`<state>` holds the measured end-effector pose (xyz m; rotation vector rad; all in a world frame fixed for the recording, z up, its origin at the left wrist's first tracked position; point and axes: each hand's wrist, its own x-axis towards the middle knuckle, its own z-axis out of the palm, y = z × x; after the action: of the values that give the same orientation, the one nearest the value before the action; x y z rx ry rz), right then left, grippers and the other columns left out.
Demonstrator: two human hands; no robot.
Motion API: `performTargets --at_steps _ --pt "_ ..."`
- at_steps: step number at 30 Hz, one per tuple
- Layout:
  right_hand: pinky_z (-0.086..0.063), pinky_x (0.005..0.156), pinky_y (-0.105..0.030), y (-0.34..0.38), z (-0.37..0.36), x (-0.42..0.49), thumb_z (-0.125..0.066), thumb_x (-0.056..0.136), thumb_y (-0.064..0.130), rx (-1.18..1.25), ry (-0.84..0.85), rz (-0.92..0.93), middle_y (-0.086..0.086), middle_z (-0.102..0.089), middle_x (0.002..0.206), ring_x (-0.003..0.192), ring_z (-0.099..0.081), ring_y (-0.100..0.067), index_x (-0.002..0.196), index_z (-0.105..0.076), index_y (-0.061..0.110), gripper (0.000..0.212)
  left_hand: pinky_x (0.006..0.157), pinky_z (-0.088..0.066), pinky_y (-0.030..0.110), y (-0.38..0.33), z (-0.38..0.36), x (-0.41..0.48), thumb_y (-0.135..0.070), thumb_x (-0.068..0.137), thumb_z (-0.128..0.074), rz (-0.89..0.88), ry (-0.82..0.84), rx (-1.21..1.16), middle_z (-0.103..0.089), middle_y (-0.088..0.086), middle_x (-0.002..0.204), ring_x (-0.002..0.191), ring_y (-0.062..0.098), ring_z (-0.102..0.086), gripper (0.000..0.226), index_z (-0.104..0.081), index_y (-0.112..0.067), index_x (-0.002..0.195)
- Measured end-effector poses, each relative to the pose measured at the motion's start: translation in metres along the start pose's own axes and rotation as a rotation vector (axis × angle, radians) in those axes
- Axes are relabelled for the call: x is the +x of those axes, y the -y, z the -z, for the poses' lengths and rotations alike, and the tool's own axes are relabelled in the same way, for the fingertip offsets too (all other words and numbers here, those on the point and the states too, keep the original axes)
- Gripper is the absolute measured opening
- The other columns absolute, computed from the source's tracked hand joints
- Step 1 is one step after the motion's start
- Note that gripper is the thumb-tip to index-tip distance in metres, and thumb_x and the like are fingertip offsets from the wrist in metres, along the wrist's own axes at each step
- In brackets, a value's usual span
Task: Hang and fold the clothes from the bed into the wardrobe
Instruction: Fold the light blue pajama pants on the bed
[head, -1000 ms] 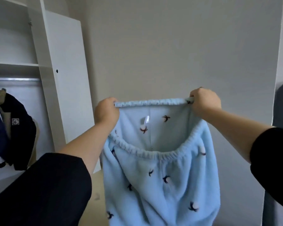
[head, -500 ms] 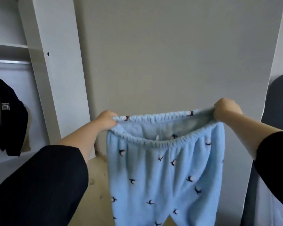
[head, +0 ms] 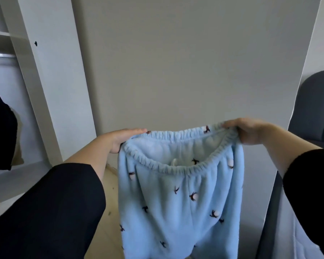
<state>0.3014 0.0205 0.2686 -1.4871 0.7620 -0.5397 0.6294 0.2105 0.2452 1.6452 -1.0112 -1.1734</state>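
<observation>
Light blue fleece trousers point(head: 180, 206) with small dark bird prints hang in front of me, waistband up and open. My left hand point(head: 120, 140) grips the left end of the elastic waistband. My right hand point(head: 249, 130) pinches the right end, slightly higher. The legs drop out of the bottom of the view. The white wardrobe point(head: 45, 86) stands open at the left, its rail point(head: 2, 55) and shelf visible inside.
A dark jacket point(head: 0, 139) hangs inside the wardrobe at the far left. A grey wall panel fills the middle. A dark grey chair point(head: 314, 109) stands at the right edge. Pale wooden floor point(head: 108, 193) shows below, between the wardrobe and the trousers.
Both hands have lowered the trousers by the waistband and spread it wider. The view has shifted right, so less of the wardrobe shows.
</observation>
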Motion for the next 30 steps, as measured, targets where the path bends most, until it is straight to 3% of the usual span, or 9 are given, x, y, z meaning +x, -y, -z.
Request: performTargets --at_steps 4,6,8,10,14,17,20,25,30 --pt "-0.053 0.086 -0.040 -0.016 0.010 0.000 -0.041 0.084 -0.019 -0.111 0.087 -0.087 -0.023 -0.067 0.108 0.098 -0.065 -0.034 0.105 -0.059 -0.008 0.029 0.073 -0.057 0.034 0.013 0.009 0.000 -0.032 0.057 -0.091 0.000 0.314 0.047 -0.071 0.013 0.106 0.097 0.024 -0.069 0.050 -0.074 -0.009 0.098" --pt "-0.048 0.094 -0.043 -0.022 0.015 0.002 -0.042 0.087 -0.020 -0.147 0.001 -0.112 -0.024 -0.065 0.105 0.096 -0.063 -0.034 0.099 -0.058 -0.010 0.022 0.084 -0.054 0.038 0.016 0.012 -0.002 -0.005 0.077 -0.072 0.032 0.463 0.096 -0.067 0.016 0.117 0.108 0.029 -0.064 0.035 -0.067 -0.006 0.112" --pt "-0.055 0.080 -0.032 -0.029 0.015 0.001 -0.053 0.087 -0.015 -0.262 -0.137 -0.133 -0.021 -0.064 0.098 0.083 -0.063 -0.027 0.090 -0.057 -0.008 0.008 0.084 -0.054 0.038 0.017 0.013 0.000 0.011 0.080 -0.055 0.069 0.468 0.118 -0.066 0.015 0.117 0.109 0.029 -0.064 0.041 -0.059 -0.005 0.118" --pt "-0.053 0.051 -0.022 -0.034 0.012 0.003 -0.068 0.084 -0.001 -0.522 -0.322 -0.129 -0.013 -0.060 0.077 0.064 -0.057 -0.018 0.076 -0.054 0.000 0.016 0.079 -0.056 0.036 0.015 0.006 0.001 0.018 0.079 -0.057 0.092 0.330 0.168 -0.071 0.011 0.107 0.101 0.026 -0.067 0.043 -0.056 -0.004 0.117" --pt "-0.040 0.051 -0.028 -0.024 -0.014 0.007 -0.057 0.089 0.008 -1.055 -0.592 -0.052 -0.009 -0.047 0.067 0.066 -0.050 -0.025 0.074 -0.052 0.003 0.017 0.054 -0.041 0.022 -0.005 -0.027 0.017 -0.008 0.074 -0.076 -0.137 -0.555 0.601 -0.056 0.001 0.072 0.075 0.020 -0.055 0.016 -0.060 -0.010 0.077" --pt "-0.049 0.066 -0.037 0.009 -0.037 0.016 -0.050 0.088 0.000 -0.715 -0.811 0.154 -0.017 -0.057 0.077 0.080 -0.060 -0.033 0.069 -0.054 0.000 0.019 0.063 -0.046 0.024 -0.045 -0.051 0.024 -0.019 0.074 -0.072 -0.311 -0.855 0.452 -0.063 0.003 0.078 0.078 0.020 -0.061 0.011 -0.069 -0.010 0.081" --pt "-0.055 0.083 -0.048 0.055 -0.060 0.016 -0.054 0.091 0.009 -0.196 -0.796 0.311 -0.020 -0.066 0.098 0.094 -0.065 -0.037 0.087 -0.063 -0.002 0.015 0.068 -0.052 0.026 -0.087 -0.072 0.022 -0.021 0.073 -0.077 -0.422 -0.771 -0.003 -0.066 0.003 0.081 0.076 0.019 -0.065 0.017 -0.067 -0.012 0.083" --pt "-0.055 0.077 -0.041 0.066 -0.094 0.006 -0.062 0.087 0.018 -0.334 -0.625 0.487 -0.016 -0.068 0.092 0.085 -0.066 -0.031 0.094 -0.067 0.003 0.018 0.077 -0.056 0.032 -0.101 -0.106 0.011 -0.014 0.077 -0.077 -0.478 -0.385 -0.176 -0.071 0.010 0.092 0.079 0.018 -0.068 0.014 -0.067 -0.011 0.086" --pt "-0.047 0.077 -0.032 0.061 -0.067 0.003 -0.059 0.089 0.024 -0.262 -0.828 0.331 -0.019 -0.067 0.104 0.098 -0.064 -0.031 0.096 -0.066 0.000 0.026 0.078 -0.056 0.035 -0.089 -0.089 0.012 -0.010 0.079 -0.074 -0.462 -0.541 -0.312 -0.068 0.013 0.093 0.081 0.023 -0.066 0.017 -0.066 -0.003 0.094"
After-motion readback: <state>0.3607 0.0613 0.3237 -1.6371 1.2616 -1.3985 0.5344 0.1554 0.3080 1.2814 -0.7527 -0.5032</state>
